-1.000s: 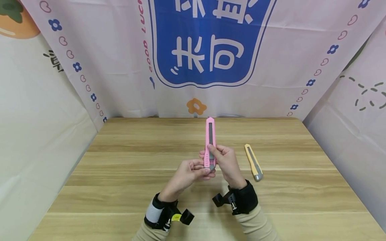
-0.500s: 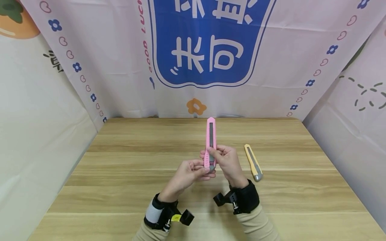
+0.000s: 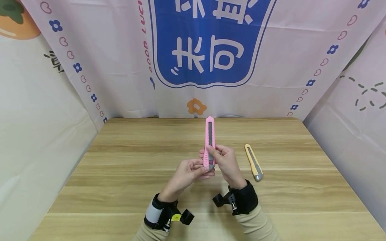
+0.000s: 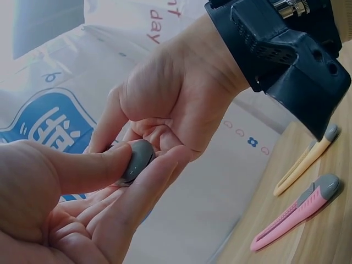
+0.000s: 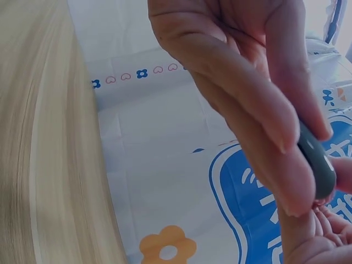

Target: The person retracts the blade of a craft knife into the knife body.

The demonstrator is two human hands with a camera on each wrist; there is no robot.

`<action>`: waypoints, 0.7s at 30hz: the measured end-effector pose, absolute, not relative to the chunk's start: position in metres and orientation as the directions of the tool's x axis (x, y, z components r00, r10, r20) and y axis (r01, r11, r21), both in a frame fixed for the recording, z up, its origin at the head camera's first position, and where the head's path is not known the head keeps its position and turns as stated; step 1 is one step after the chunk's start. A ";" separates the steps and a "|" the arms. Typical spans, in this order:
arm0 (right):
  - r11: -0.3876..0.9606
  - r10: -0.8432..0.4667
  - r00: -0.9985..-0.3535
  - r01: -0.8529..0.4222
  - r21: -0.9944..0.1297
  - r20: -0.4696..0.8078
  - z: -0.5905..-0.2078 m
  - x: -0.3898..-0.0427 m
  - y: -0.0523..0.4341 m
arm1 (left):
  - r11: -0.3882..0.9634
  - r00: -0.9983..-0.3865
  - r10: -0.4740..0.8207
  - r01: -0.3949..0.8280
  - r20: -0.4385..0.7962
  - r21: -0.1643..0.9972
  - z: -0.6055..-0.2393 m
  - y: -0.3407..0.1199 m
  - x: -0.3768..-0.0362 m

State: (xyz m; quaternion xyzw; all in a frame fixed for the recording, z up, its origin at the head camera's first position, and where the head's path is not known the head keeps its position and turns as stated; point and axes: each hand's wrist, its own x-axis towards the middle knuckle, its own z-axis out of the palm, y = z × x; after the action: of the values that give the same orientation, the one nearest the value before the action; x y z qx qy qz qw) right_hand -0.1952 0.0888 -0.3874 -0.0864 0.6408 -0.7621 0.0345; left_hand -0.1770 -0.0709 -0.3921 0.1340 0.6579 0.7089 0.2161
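Observation:
In the head view my two hands hold a pink utility knife [image 3: 207, 135] upright over the table, its tip pointing away from me. My left hand [image 3: 187, 172] pinches its grey end cap, thumb on top and fingers beneath; the left wrist view shows this grey end [image 4: 140, 159] close up. My right hand [image 3: 229, 164] grips the knife higher up, with the thumb lying on its front face and the fingers behind. A yellow utility knife [image 3: 252, 160] lies to the right of my right hand. A second pink utility knife [image 4: 297, 212] rests near it in the left wrist view.
The wood-grain table [image 3: 120, 174] reaches back to a printed cloth [image 3: 126, 67] that hangs behind it, with more cloth at both sides. Each wrist carries a black strap with a small camera, the left one [image 3: 187, 217] and the right one [image 3: 219, 199].
The pink knife tilted slightly right, then back a little left. Both hands keep their hold and stay nearly in place; the yellow knife has not moved.

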 end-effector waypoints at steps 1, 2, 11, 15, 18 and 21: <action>-0.177 -0.165 -0.982 -0.058 -0.982 0.088 -0.388 -0.195 0.088 | -0.042 -0.872 0.481 -0.130 -0.094 0.991 -0.392 -0.071 -0.177; -0.177 -0.165 -0.982 -0.057 -0.983 0.086 -0.388 -0.195 0.088 | -0.040 -0.872 0.480 -0.128 -0.093 0.991 -0.392 -0.071 -0.177; -0.203 -0.212 -0.967 -0.097 -0.974 0.140 -0.387 -0.193 0.090 | -0.038 -0.875 0.477 -0.121 -0.089 0.992 -0.391 -0.073 -0.178; -0.214 -0.228 -0.960 -0.110 -0.971 0.160 -0.386 -0.192 0.093 | -0.041 -0.869 0.488 -0.121 -0.086 0.992 -0.392 -0.072 -0.178; -0.216 -0.236 -0.959 -0.109 -0.970 0.160 -0.385 -0.192 0.094 | -0.044 -0.869 0.488 -0.118 -0.082 0.992 -0.392 -0.072 -0.177; -0.224 -0.238 -0.957 -0.113 -0.968 0.167 -0.384 -0.192 0.094 | -0.047 -0.870 0.485 -0.121 -0.083 0.992 -0.391 -0.072 -0.177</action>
State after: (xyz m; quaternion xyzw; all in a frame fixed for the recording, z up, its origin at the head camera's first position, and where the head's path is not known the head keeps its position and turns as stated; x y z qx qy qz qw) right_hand -0.1922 0.0942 -0.3845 -0.1413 0.6216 -0.7694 0.0407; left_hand -0.1766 -0.0722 -0.3910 0.1387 0.6564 0.7102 0.2134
